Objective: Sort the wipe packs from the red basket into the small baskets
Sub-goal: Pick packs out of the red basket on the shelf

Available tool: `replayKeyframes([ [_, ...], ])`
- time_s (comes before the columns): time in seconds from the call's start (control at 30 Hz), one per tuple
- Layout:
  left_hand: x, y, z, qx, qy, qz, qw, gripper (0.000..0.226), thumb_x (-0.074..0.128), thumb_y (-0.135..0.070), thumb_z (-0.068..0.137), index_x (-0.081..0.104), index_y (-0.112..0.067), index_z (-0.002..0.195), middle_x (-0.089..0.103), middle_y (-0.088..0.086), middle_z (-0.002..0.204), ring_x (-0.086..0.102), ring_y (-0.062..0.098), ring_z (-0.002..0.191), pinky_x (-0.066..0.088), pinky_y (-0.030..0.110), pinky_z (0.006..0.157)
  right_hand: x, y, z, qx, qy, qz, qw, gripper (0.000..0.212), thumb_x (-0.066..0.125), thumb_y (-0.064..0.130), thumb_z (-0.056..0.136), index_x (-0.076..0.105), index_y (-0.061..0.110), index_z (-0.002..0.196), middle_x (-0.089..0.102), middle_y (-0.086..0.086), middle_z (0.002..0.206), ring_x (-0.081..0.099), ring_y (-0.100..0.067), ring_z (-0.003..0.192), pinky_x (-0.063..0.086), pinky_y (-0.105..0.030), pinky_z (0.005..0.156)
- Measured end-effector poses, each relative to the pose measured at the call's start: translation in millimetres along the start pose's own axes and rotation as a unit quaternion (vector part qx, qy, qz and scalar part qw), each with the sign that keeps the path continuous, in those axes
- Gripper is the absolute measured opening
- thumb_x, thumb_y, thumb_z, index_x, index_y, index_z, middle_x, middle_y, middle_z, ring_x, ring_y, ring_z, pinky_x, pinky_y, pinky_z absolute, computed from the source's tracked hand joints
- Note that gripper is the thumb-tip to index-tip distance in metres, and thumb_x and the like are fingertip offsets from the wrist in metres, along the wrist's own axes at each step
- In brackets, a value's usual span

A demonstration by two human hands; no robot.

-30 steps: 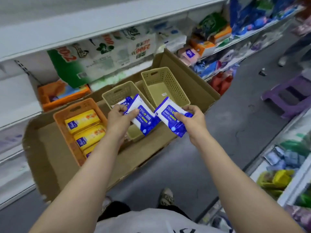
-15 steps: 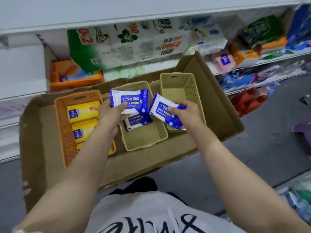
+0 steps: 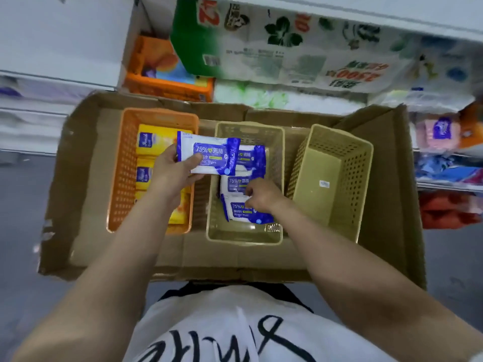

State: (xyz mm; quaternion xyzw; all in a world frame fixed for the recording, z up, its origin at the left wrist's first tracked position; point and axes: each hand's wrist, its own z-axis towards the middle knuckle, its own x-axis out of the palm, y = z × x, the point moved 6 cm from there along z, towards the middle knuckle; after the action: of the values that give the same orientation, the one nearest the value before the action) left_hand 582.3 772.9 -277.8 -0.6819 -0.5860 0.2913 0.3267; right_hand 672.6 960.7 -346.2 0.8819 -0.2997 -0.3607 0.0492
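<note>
The left hand [image 3: 172, 176] grips a blue pack [image 3: 206, 155] above the middle basket [image 3: 244, 237], mid-frame. The right hand [image 3: 262, 195] pinches a pack [image 3: 241, 212] inside it. Best lay each flat beside the others, labels up, before letting go.

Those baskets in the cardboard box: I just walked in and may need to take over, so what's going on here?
A person is sorting wipe packs. The left hand holds a blue pack above the baskets. The right hand is setting another blue pack into the middle beige basket. The orange basket holds yellow packs; the right beige basket has none.
</note>
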Motion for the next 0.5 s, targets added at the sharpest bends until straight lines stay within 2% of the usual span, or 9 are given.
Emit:
replayKeyframes([
  [0.13, -6, 9, 1, -0.004, -0.029, 0.003, 1.000, 0.030, 0.069, -0.013, 0.091, 0.062, -0.011, 0.120, 0.072, 0.004, 0.108, 0.072, 0.013, 0.091, 0.060, 0.026, 0.069, 19, 0, 13, -0.002, 0.035, -0.067, 0.997, 0.032, 0.067, 0.020, 0.089, 0.063, 0.010, 0.119, 0.066, -0.011, 0.119, 0.063, -0.028, 0.107, 0.053, -0.033, 0.087],
  [0.23, -5, 11, 2, -0.001, -0.046, 0.011, 0.999, 0.025, 0.068, -0.012, 0.091, 0.063, -0.014, 0.115, 0.072, 0.000, 0.103, 0.071, 0.013, 0.091, 0.058, 0.022, 0.065, 28, 4, 14, -0.040, 0.000, -0.176, 0.984, 0.033, 0.065, 0.023, 0.092, 0.061, 0.010, 0.121, 0.063, -0.012, 0.124, 0.058, -0.029, 0.115, 0.051, -0.035, 0.091],
  [0.3, -4, 11, 3, 0.000, -0.055, 0.014, 0.998, 0.025, 0.069, -0.013, 0.090, 0.063, -0.015, 0.114, 0.072, -0.002, 0.102, 0.071, 0.010, 0.089, 0.056, 0.019, 0.061, 29, 4, 12, -0.057, -0.035, -0.195, 0.979, 0.044, 0.067, 0.028, 0.090, 0.056, 0.010, 0.128, 0.056, -0.013, 0.131, 0.049, -0.030, 0.124, 0.045, -0.037, 0.099],
  [0.33, -3, 11, 2, -0.001, -0.058, 0.018, 0.998, 0.026, 0.070, -0.013, 0.089, 0.062, -0.016, 0.114, 0.072, -0.002, 0.101, 0.071, 0.008, 0.087, 0.056, 0.018, 0.060, 24, 5, 10, -0.063, -0.056, -0.169, 0.982, 0.048, 0.068, 0.032, 0.089, 0.055, 0.010, 0.129, 0.055, -0.013, 0.131, 0.047, -0.031, 0.125, 0.043, -0.038, 0.101],
  [0.4, 0, 13, 2, -0.008, -0.065, 0.029, 0.997, 0.030, 0.073, -0.015, 0.088, 0.060, -0.016, 0.115, 0.071, -0.003, 0.099, 0.070, 0.007, 0.085, 0.055, 0.018, 0.058, -4, 8, 2, -0.078, -0.163, -0.026, 0.983, 0.032, 0.066, 0.032, 0.090, 0.060, 0.011, 0.113, 0.060, -0.010, 0.115, 0.054, -0.028, 0.111, 0.046, -0.038, 0.094],
  [0.47, 4, 15, 2, -0.015, -0.069, 0.034, 0.997, 0.032, 0.075, -0.015, 0.086, 0.058, -0.015, 0.113, 0.069, -0.003, 0.096, 0.070, 0.006, 0.081, 0.055, 0.018, 0.056, -46, 7, -11, -0.091, -0.316, 0.153, 0.932, 0.013, 0.064, 0.027, 0.091, 0.060, 0.014, 0.095, 0.061, -0.003, 0.094, 0.057, -0.020, 0.091, 0.049, -0.040, 0.083],
  [0.5, 7, 15, 3, -0.017, -0.065, 0.036, 0.997, 0.032, 0.076, -0.015, 0.085, 0.058, -0.015, 0.111, 0.069, -0.003, 0.095, 0.070, 0.006, 0.079, 0.055, 0.018, 0.056, -65, 7, -13, -0.095, -0.356, 0.227, 0.902, 0.013, 0.064, 0.028, 0.091, 0.060, 0.016, 0.097, 0.062, 0.001, 0.095, 0.057, -0.016, 0.090, 0.050, -0.039, 0.082],
])
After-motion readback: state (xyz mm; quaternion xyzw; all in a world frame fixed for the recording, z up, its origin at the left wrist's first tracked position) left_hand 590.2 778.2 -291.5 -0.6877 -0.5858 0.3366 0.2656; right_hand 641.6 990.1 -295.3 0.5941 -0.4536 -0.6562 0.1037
